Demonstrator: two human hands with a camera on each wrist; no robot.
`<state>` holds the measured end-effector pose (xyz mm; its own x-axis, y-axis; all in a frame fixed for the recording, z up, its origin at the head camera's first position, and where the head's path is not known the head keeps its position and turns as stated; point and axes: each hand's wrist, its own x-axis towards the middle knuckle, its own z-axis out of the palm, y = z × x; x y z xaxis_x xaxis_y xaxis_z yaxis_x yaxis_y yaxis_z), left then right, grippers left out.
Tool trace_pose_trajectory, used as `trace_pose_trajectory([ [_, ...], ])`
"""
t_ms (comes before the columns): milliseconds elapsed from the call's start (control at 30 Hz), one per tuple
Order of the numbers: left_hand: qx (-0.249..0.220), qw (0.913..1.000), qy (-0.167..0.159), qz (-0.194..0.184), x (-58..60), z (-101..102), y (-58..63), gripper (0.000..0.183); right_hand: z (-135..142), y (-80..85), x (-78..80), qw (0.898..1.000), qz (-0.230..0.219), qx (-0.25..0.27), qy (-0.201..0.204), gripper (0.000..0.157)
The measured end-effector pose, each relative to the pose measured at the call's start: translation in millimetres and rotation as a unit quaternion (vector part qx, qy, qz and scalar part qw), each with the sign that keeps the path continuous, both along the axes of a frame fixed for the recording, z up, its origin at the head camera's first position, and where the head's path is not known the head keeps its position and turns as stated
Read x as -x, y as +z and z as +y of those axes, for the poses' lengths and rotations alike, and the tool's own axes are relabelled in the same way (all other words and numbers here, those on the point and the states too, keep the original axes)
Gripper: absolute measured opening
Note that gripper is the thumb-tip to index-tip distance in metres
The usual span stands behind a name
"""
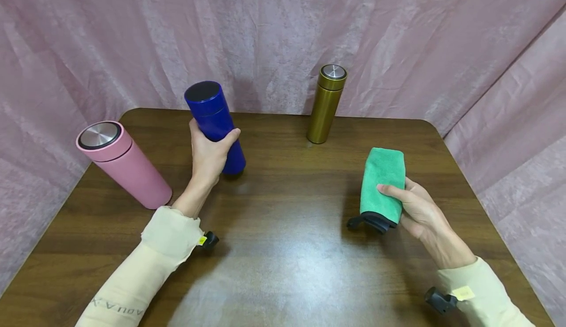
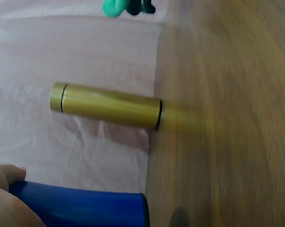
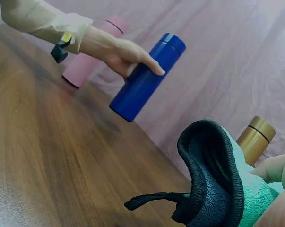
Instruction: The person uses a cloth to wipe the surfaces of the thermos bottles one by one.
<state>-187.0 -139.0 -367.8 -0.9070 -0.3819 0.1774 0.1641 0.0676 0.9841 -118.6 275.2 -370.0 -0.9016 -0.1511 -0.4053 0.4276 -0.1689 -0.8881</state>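
My left hand (image 1: 209, 156) grips a dark blue thermos bottle (image 1: 214, 116) around its middle, fingers behind and thumb on the near right side. The bottle leans slightly, and its base appears just above the table. In my right hand (image 1: 420, 209) is a folded green cloth (image 1: 382, 182) with black edging and a small black loop, the thumb pressing its front. The right wrist view shows the dark inner side of the cloth (image 3: 213, 175). A pink thermos bottle (image 1: 132, 170) with a steel lid top stands left of my left hand. Between the hands, farther back, stands a gold thermos bottle (image 1: 326, 106).
The brown wooden table (image 1: 283, 248) has rounded far corners. Pink curtains (image 1: 274, 37) hang behind it and along both sides. Small black wrist cameras (image 1: 439, 300) stick out from both sleeves.
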Motion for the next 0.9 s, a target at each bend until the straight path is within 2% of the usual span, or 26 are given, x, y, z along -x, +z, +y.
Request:
trace_pose_trajectory([
  [233,0.01,0.9963,-0.084,-0.016,-8.2,21,2.6,0.081,1,0.4,0.6,1.0,0.001,-0.006,0.002,0.056],
  [400,0.022,0.9907,-0.133,-0.02,-12.5,37,3.0,0.082,2,1.0,1.0,1.0,-0.002,-0.003,-0.003,0.053],
  [733,0.035,0.9765,-0.212,-0.021,-13.7,71,-2.8,0.081,4,1.9,3.5,1.0,-0.002,0.009,-0.009,0.049],
  [900,0.051,0.9694,-0.239,-0.026,-14.7,84,-7.4,0.082,5,3.3,4.4,1.0,-0.002,0.004,-0.011,0.049],
])
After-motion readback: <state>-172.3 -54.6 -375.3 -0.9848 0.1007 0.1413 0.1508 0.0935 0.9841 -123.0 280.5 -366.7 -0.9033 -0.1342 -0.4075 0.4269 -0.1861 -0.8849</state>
